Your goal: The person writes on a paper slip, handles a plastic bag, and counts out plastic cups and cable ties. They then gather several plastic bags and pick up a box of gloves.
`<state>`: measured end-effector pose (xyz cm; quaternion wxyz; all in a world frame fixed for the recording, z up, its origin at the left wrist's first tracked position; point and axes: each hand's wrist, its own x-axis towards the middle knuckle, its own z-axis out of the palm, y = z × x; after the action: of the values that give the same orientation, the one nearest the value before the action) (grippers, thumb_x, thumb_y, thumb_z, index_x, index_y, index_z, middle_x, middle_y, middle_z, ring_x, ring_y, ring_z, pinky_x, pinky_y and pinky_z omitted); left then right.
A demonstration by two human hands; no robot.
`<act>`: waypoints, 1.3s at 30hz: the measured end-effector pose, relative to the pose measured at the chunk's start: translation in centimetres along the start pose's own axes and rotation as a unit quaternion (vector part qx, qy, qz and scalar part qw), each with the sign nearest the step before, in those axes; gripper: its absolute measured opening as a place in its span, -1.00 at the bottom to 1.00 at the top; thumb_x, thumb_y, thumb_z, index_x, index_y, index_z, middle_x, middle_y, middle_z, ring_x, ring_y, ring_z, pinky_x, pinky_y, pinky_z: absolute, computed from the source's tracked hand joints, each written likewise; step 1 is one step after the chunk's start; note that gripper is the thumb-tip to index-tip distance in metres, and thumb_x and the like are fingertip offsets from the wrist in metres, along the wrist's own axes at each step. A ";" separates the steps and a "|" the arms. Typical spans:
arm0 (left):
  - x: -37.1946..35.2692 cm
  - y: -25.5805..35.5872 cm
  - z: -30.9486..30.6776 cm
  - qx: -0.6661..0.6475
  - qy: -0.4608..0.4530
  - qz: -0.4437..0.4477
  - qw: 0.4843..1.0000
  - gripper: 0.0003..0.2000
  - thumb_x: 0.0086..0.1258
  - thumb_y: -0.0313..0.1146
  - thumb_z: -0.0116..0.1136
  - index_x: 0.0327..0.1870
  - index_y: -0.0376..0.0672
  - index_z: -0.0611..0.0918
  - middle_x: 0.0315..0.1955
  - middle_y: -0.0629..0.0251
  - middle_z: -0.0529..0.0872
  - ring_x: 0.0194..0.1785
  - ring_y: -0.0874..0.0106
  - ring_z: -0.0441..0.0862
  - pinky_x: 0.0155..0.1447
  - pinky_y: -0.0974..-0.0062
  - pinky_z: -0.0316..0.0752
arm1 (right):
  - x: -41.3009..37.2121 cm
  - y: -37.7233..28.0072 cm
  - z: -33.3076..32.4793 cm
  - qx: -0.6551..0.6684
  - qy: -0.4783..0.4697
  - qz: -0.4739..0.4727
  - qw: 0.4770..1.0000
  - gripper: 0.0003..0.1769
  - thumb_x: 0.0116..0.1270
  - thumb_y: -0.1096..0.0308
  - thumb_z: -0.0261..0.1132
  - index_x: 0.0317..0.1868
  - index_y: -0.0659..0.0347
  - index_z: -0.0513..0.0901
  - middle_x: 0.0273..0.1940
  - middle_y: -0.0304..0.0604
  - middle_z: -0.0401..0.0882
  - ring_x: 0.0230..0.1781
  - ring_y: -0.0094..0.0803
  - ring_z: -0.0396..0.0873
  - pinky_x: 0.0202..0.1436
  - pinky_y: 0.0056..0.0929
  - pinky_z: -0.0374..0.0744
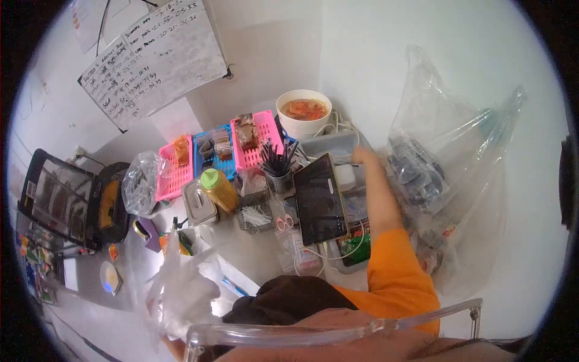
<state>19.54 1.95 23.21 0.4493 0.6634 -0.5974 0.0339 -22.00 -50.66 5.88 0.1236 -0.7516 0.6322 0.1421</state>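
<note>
My right arm, in an orange sleeve, stretches forward past the black tablet [319, 202]. At its end my right hand [360, 155] is at the edge of a grey tray [329, 145]; its fingers are too small and hidden to make out. At the lower left, a white translucent plastic bag [181, 289] hangs around my left hand, which is mostly covered by it. Behind the tray stands a white bowl [303, 127] with reddish-orange contents. A cup of black pens or straws [277, 175] is left of the tablet.
Pink baskets [256, 151] and a blue basket [211, 160] hold packets. Nearby are a yellow bottle [220, 192], a lidded metal container [199, 205] and pink scissors [284, 223]. Large clear bags [458, 157] stand at the right. A white cable loops beside the tablet.
</note>
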 end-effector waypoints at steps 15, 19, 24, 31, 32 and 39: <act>-5.6 0.5 -3.1 0.063 0.035 -0.136 0.988 -0.90 0.01 -0.50 0.11 -0.42 -0.23 0.59 -0.16 0.14 0.53 -0.36 0.44 0.58 -0.25 0.59 0.48 | -15.2 -7.3 -12.1 0.016 0.257 0.054 0.965 -0.79 0.19 0.41 0.04 -0.33 0.26 0.62 -0.24 0.03 0.59 -0.20 -0.08 0.58 -0.21 -0.20 0.55; -6.1 1.2 -3.2 0.053 0.025 -0.138 0.989 -0.90 0.02 -0.50 0.11 -0.42 -0.23 0.59 -0.17 0.15 0.53 -0.36 0.45 0.58 -0.26 0.59 0.48 | -21.9 -11.2 -15.8 0.007 0.422 -0.081 0.903 -0.82 0.09 0.46 0.08 -0.38 0.25 0.63 -0.37 0.00 0.58 -0.28 -0.14 0.58 -0.25 -0.22 0.54; -6.4 1.7 -3.6 0.035 0.023 -0.124 0.991 -0.90 0.03 -0.50 0.11 -0.41 -0.23 0.59 -0.18 0.16 0.54 -0.36 0.45 0.58 -0.26 0.59 0.48 | -22.9 -18.8 -16.0 -0.061 0.405 -0.194 0.892 -0.87 0.02 0.46 0.15 -0.48 0.23 0.64 -0.40 -0.04 0.58 -0.30 -0.16 0.56 -0.25 -0.12 0.49; -6.6 2.3 -3.8 -0.050 0.014 -0.122 0.991 -0.91 0.05 -0.50 0.10 -0.40 -0.23 0.59 -0.20 0.17 0.55 -0.37 0.46 0.57 -0.26 0.60 0.48 | -14.5 -23.8 -7.3 -0.059 0.483 -0.290 0.824 -0.80 0.14 0.32 0.18 -0.26 0.19 0.63 -0.26 -0.07 0.57 -0.18 -0.17 0.52 -0.10 0.02 0.40; -6.6 2.3 -3.7 -0.076 0.012 -0.130 0.988 -0.91 0.05 -0.50 0.10 -0.40 -0.23 0.59 -0.21 0.18 0.55 -0.37 0.46 0.57 -0.26 0.60 0.48 | -15.9 -24.7 -7.3 -0.029 0.559 -0.300 0.772 -0.78 0.17 0.30 0.17 -0.22 0.19 0.61 -0.22 -0.06 0.55 -0.17 -0.17 0.51 -0.08 0.00 0.40; -5.4 1.6 -1.9 -0.426 -0.043 -0.233 0.873 -0.91 0.07 -0.50 0.10 -0.39 -0.24 0.58 -0.22 0.19 0.56 -0.37 0.47 0.57 -0.27 0.60 0.48 | -33.3 -30.7 -6.4 0.503 -0.082 -0.577 0.638 -0.52 0.25 0.15 0.21 0.12 0.20 0.39 -0.05 -0.21 0.45 -0.03 -0.49 0.40 0.11 -0.50 0.35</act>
<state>17.64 7.44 22.05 0.6574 0.5283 -0.4007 -0.3580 3.24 -17.32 24.27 0.5905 -0.7708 0.0308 -0.2372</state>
